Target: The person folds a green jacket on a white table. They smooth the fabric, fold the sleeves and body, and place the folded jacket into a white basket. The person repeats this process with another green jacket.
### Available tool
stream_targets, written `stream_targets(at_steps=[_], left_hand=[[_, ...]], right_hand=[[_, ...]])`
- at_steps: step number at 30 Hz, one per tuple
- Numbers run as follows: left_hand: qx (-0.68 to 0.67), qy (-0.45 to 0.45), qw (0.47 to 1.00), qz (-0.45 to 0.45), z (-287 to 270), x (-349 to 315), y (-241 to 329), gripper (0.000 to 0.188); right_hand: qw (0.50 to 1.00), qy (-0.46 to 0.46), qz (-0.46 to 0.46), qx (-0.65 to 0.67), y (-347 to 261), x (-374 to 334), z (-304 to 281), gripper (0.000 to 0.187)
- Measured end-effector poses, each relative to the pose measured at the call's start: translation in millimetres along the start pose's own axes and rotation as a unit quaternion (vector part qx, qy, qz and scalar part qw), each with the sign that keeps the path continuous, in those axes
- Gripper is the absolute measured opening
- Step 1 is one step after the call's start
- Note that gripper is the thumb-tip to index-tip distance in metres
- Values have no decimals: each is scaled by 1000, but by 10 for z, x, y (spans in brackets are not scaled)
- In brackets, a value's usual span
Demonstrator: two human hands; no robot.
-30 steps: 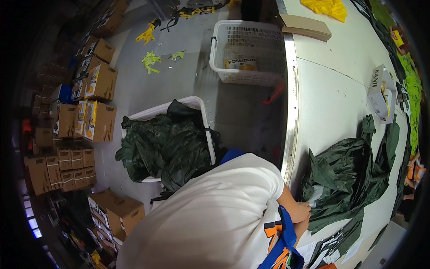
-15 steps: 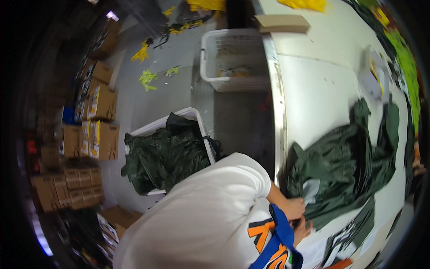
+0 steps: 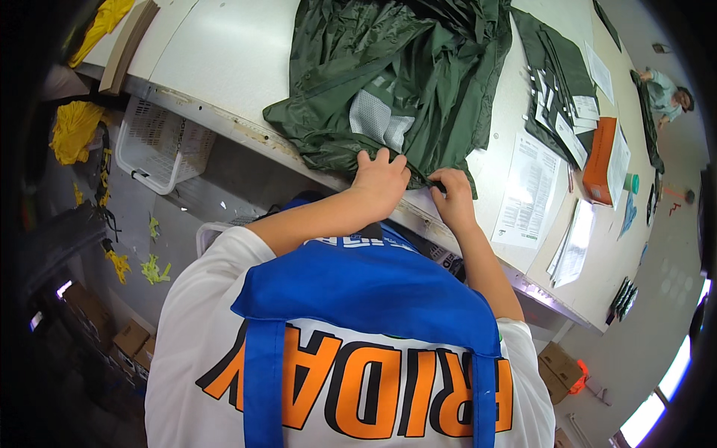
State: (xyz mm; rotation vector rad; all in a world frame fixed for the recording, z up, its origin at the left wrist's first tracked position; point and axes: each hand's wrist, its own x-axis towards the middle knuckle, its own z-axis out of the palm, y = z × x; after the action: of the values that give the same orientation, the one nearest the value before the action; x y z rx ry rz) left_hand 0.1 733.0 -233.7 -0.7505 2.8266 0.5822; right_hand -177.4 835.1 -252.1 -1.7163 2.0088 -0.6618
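A dark green garment (image 3: 448,97) of thin, shiny fabric lies crumpled on the white table in front of me. A patch of light grey mesh (image 3: 371,116) shows among its folds. My left hand (image 3: 379,183) is closed on the garment's near edge, fingertips over the fabric and thumb hidden. Just to its right, my right hand (image 3: 453,198) pinches the same edge between thumb and fingers. Both hands rest close to the table's front edge, a short gap apart.
Right of the garment lie dark green pieces with white labels (image 3: 556,112), printed sheets (image 3: 526,194) and an orange box (image 3: 600,160). Below the table's left side stands a white basket (image 3: 168,142). Yellow fabric (image 3: 75,131) hangs nearby; another person (image 3: 665,93) is far right.
The view has swung from the floor and boxes on the left round to the table. My hands stay at the garment's near edge and now sit slightly farther apart.
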Motion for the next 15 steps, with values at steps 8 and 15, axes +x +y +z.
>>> stream_targets(at_steps=[8, 15], left_hand=[[14, 121, 991, 48, 106, -10, 95, 22], [-192, 53, 977, -77, -17, 45, 173, 22]], right_hand=[[995, -28, 61, 75, -121, -63, -74, 15], [987, 6, 104, 122, -291, -64, -38, 12]])
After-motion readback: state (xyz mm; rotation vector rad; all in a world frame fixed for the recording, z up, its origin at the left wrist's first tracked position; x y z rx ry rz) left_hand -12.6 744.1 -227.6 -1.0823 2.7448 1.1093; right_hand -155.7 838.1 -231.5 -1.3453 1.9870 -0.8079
